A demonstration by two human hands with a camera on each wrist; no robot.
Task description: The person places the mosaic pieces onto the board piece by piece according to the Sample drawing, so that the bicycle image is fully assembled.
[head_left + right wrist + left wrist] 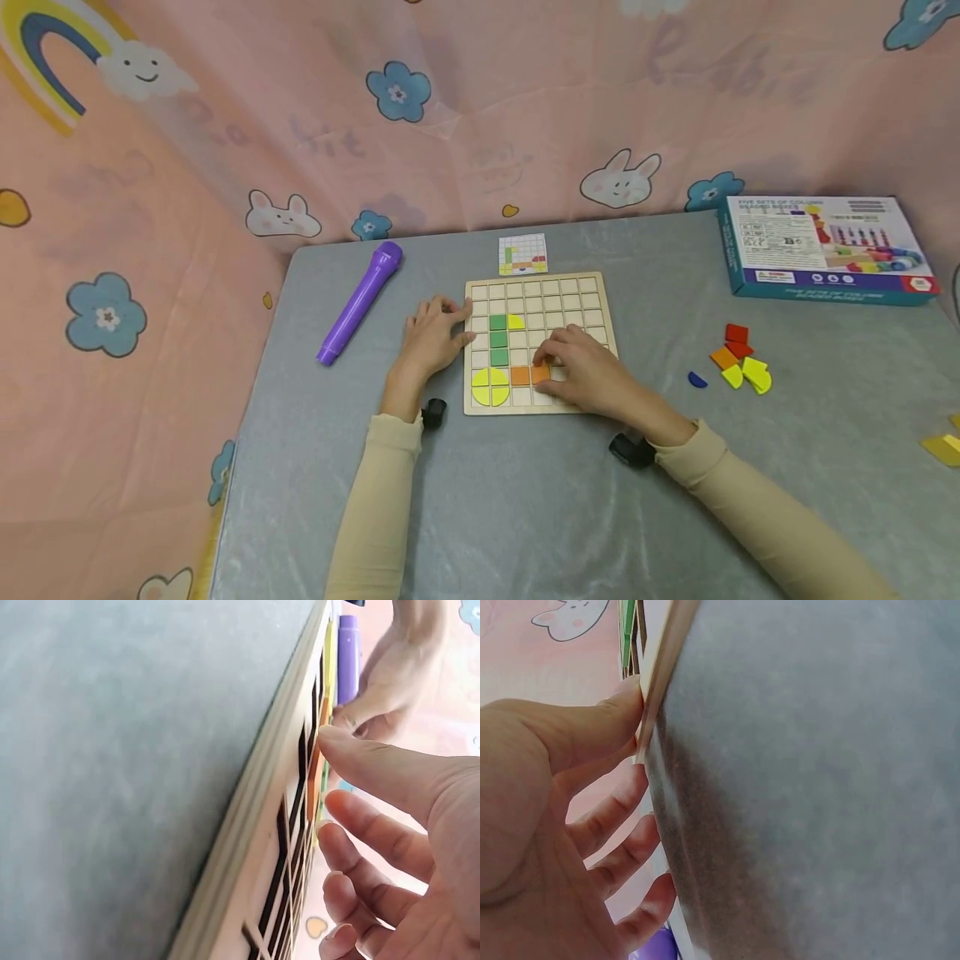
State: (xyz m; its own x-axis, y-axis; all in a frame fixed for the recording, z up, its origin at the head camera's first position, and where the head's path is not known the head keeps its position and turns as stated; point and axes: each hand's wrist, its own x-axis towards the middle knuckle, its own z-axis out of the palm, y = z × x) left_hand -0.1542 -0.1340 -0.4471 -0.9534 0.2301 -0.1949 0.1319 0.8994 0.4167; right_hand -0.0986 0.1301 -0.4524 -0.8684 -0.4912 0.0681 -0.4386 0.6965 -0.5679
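Observation:
A wooden grid board (588, 300) lies on the table. My left hand (431, 337) touches its left edge, the thumb (622, 709) right at the rim and the other fingers spread below. My right hand (585, 371) reaches over the board's lower right part; thumb and index finger pinch the edges of an orange square tile (540, 375), which sits in the grid. Another orange tile (520, 377) lies left of it. Several yellow quarter-circle tiles (481, 397) form a circle at the lower left. Green square tiles (498, 339) stand in a column above, with one yellow quarter-circle (515, 322) beside the top one.
A pattern card (522, 253) lies behind the board. Left of it is a purple microphone-shaped stick (360, 302). To the right lie loose red tiles (737, 334), yellow pieces (757, 377) and a blue half-circle (697, 380). A toy box (828, 250) stands at the back right.

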